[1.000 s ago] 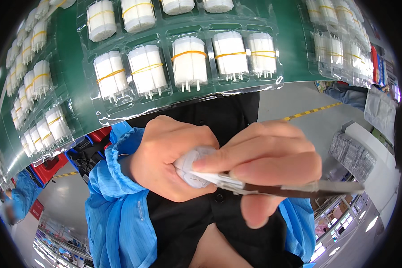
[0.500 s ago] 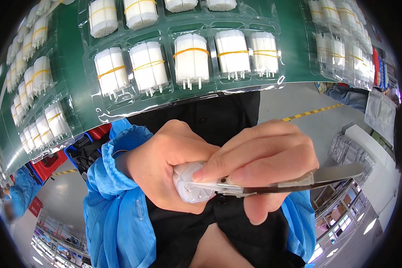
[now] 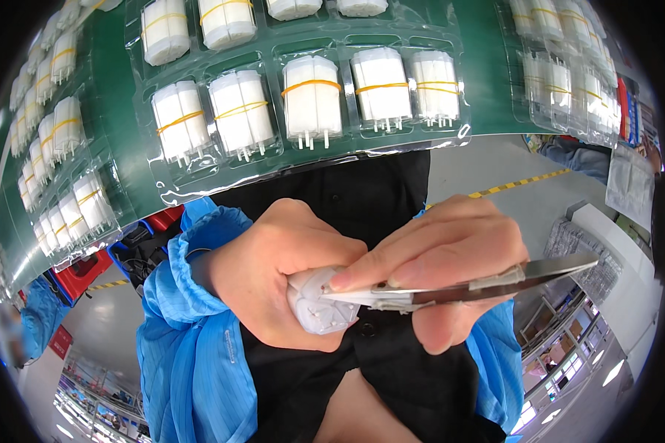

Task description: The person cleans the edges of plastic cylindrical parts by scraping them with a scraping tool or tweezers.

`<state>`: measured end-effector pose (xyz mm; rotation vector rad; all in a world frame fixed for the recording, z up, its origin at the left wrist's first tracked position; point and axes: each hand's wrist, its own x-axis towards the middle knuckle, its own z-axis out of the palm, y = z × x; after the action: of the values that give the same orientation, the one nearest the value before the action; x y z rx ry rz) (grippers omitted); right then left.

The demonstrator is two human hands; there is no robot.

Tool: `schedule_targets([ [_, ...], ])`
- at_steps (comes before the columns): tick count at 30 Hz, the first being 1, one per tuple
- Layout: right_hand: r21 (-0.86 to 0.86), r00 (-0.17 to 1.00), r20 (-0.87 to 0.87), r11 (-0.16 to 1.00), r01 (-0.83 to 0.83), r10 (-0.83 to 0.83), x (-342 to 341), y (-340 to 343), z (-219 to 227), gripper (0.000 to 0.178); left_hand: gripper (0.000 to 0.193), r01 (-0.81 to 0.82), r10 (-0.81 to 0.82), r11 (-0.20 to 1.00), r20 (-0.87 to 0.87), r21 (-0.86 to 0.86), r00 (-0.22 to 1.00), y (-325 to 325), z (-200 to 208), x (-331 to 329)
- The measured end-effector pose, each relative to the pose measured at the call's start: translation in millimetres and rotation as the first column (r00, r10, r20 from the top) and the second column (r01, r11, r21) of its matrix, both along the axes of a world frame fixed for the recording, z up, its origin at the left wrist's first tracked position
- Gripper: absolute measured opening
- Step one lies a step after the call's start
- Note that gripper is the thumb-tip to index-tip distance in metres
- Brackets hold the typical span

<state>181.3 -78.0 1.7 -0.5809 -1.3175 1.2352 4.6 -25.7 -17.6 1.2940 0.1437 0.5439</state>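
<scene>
Snugly, the left hand (image 3: 273, 273) clasps a round white bundle (image 3: 316, 314); the right hand (image 3: 454, 255), at three o'clock, white-tipped metal tweezers (image 3: 543, 271).

"What sort of place is it?"
"From my end, I'd say a factory workshop: long green workbench (image 3: 488, 96), rows of clear plastic compartment trays (image 3: 207, 179), yellow-and-black striped floor tape (image 3: 521, 182)."
"Anything else?"
"I see another person in blue workwear (image 3: 41, 317), far left."
</scene>
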Motion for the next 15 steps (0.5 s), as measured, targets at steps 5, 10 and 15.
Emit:
schedule_targets([
  [5, 0.202, 0.957, 0.246, 0.974, 0.107, -0.156, -4, 6, 9, 0.044, 0.023, -0.084, 0.089, 0.994, -0.082, 0.065, 0.993, -4, 2, 1],
  [10, 0.201, 0.904, 0.394, 0.975, 0.090, -0.165, 0, 9, 7, 0.043, 0.023, -0.092, 0.131, 0.982, -0.239, 0.166, 0.962, 5, 6, -1],
  [15, 0.097, 0.995, 0.097, 0.994, -0.046, 0.036, 6, 9, 7, 0.042, 0.028, -0.262, 0.390, 0.876, -0.276, 0.404, 0.878, 4, 18, -3],
])
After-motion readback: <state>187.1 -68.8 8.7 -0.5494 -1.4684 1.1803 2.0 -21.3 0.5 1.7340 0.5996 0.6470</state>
